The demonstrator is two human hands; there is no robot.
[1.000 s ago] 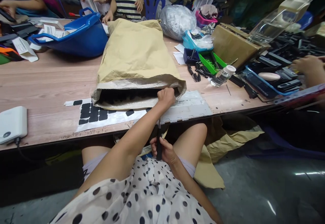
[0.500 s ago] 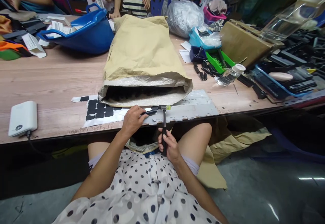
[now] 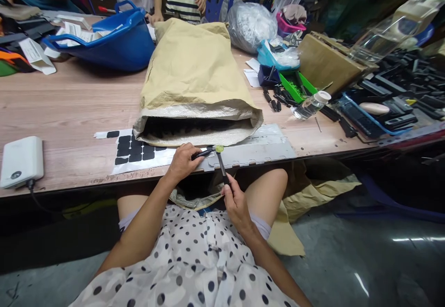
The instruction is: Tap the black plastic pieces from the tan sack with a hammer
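Note:
My left hand (image 3: 183, 161) rests at the table's front edge, its fingers closed on a small black part (image 3: 203, 153) whose kind I cannot make out. My right hand (image 3: 236, 201) grips the dark handle of a small hammer (image 3: 222, 165). The hammer's yellow-green face is turned up toward me, and its head lies close to the tip of the black part; whether they touch I cannot tell. Under them lies a flat grey cardboard sheet (image 3: 257, 151). Left of my left hand is a white sheet with black rounded stickers (image 3: 130, 149).
A large tan sack (image 3: 194, 66) lies mouth toward me, dark inside. A blue basket (image 3: 104, 47) stands behind left, a white power bank (image 3: 22, 162) at left. A green tray (image 3: 299, 86), a bottle (image 3: 313, 105) and black parts fill the right. Co-workers stand across the table.
The hammer has turned so its yellow-green face points up instead of right, and its handle now slants. My right hand has shifted slightly right. My left hand stays with the black part.

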